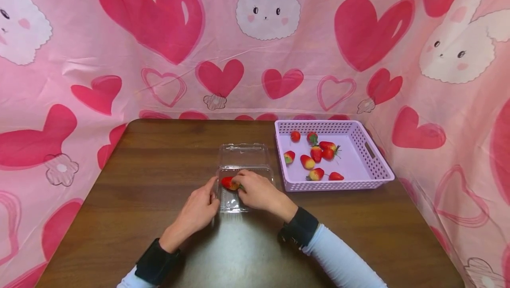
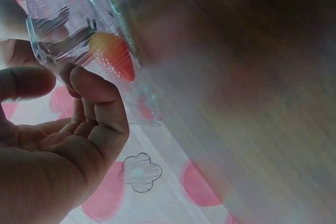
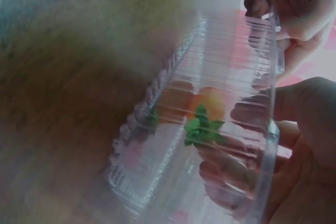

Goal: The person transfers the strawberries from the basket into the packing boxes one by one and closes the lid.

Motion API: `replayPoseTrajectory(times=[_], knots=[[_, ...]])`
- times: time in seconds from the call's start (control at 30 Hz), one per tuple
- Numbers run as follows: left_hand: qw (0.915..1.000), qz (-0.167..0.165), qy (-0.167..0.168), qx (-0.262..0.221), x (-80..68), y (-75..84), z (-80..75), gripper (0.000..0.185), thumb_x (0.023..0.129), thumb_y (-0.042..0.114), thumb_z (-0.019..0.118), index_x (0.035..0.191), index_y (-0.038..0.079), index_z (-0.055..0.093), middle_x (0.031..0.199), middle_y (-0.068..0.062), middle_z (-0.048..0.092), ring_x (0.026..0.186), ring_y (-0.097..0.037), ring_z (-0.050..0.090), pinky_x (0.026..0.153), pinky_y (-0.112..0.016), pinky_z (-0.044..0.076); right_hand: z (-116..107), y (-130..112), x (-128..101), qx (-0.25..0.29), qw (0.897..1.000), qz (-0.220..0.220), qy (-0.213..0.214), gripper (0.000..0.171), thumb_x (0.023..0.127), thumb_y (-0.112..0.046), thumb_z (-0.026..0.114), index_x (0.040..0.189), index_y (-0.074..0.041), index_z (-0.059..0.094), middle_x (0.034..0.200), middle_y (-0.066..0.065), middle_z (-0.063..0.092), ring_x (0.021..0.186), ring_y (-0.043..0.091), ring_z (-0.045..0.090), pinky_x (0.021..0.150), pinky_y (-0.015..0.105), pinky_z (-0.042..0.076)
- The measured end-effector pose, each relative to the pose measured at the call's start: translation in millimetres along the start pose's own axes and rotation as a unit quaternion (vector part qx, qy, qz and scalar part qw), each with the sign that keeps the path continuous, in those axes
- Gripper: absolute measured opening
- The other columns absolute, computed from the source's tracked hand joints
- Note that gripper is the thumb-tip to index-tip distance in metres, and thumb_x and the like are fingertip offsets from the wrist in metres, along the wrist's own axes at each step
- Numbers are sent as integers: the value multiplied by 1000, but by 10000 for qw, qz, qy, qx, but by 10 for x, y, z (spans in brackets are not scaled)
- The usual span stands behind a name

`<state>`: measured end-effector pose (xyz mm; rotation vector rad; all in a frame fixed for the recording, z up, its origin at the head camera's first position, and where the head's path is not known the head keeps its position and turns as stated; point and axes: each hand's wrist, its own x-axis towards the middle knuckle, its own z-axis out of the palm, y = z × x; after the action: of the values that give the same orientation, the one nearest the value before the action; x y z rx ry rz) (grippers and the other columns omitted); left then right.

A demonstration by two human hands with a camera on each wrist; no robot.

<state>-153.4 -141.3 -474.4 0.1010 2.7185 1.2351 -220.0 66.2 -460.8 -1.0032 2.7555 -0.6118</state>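
Observation:
A clear hinged plastic container (image 1: 235, 204) sits at the middle of the table, its lid (image 1: 244, 155) folded back away from me. One strawberry (image 1: 228, 183), red with a yellowish leaf end, lies low inside it. My right hand (image 1: 256, 190) reaches over the container's right side, thumb and fingers around the strawberry's leafy end. Green leaves (image 3: 202, 127) show between them through the clear wall in the right wrist view. My left hand (image 1: 198, 206) grips the near left rim, index finger along the side; its curled fingers (image 2: 100, 90) show at that rim in the left wrist view.
A lilac perforated basket (image 1: 358, 185) stands to the right of the container, with several strawberries (image 1: 316, 154) scattered in it. Behind the brown wooden table (image 1: 171, 155) hangs a pink cloth (image 1: 167, 84) printed with hearts and rabbits.

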Motion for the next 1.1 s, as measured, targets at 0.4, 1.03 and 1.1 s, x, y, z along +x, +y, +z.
replayPoseTrajectory(times=[0.4, 1.03, 1.1], knots=[[9999, -61, -87, -112, 1, -1, 0, 71, 99, 7, 66, 162, -1, 34, 79, -5, 53, 64, -19, 52, 56, -30, 47, -207, 29, -58, 255, 9994, 70, 244, 35, 96, -14, 74, 131, -11, 73, 130, 6, 67, 110, 20, 67, 96, 41, 57], [10000, 11, 58, -7, -7, 25, 30, 71, 99, 8, 66, 162, -1, 34, 83, -5, 53, 67, -19, 52, 56, -30, 48, -733, 285, -264, 670, 9902, 500, 1121, 32, 94, -13, 77, 126, -7, 74, 121, 7, 69, 92, 18, 67, 78, 33, 59], [10000, -32, 42, -33, -18, 18, 31, 71, 99, 8, 66, 163, 0, 34, 83, -5, 53, 67, -19, 52, 56, -29, 48, -771, 320, -292, 667, 9884, 601, 1225, 32, 94, -13, 77, 125, -7, 74, 120, 7, 69, 89, 19, 67, 76, 33, 59]])
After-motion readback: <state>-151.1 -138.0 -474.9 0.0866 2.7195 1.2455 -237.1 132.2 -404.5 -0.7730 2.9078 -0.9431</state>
